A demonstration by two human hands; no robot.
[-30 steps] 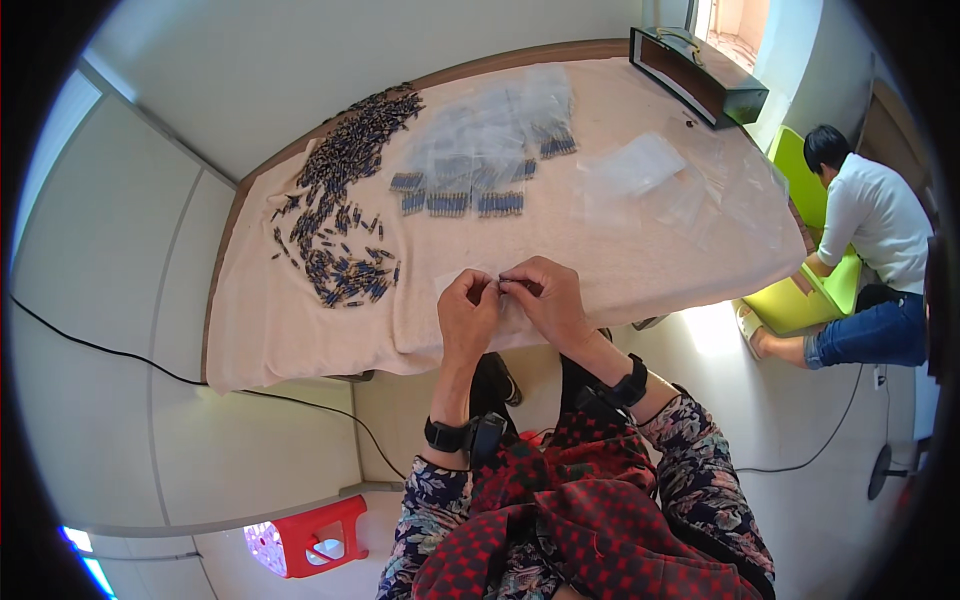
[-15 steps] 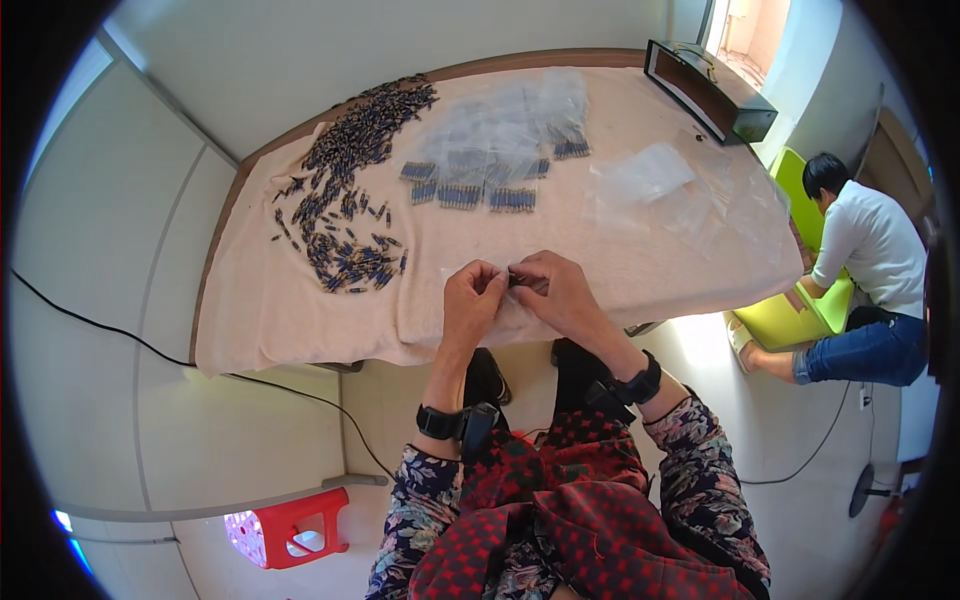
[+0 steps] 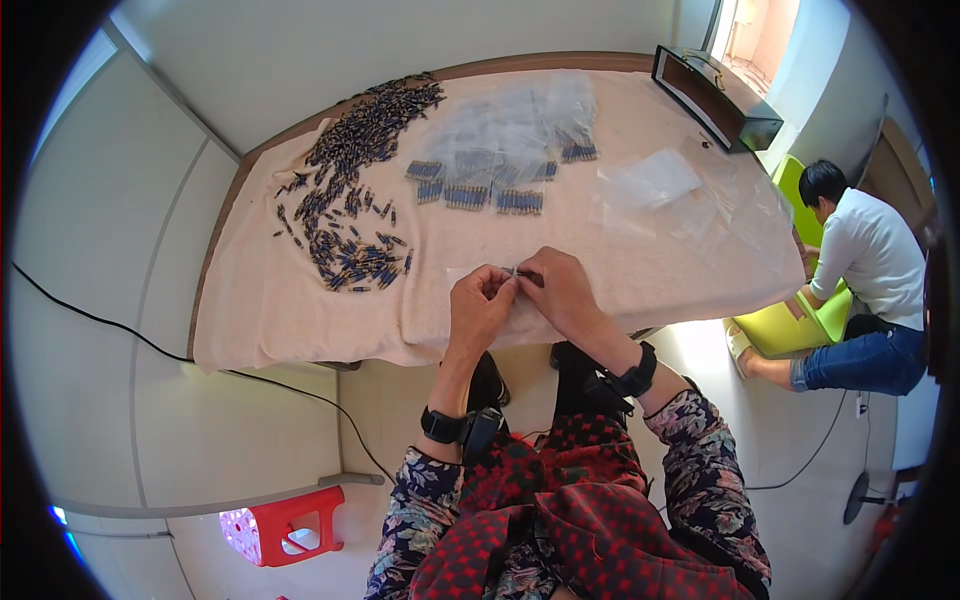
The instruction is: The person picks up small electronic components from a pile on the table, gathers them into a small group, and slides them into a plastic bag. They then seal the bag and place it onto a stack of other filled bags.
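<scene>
At frame centre, the left hand [image 3: 478, 303] and right hand [image 3: 558, 290] meet over the cloth-covered bench [image 3: 300, 320], each grip pinched shut on one small dark piece [image 3: 513, 271].

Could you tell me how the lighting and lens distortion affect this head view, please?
Head view: strong fisheye, so the table edge bows and the corners go black; daylight glares at the window top right; the hands are evenly lit, though what they pinch is too small to resolve.
</scene>
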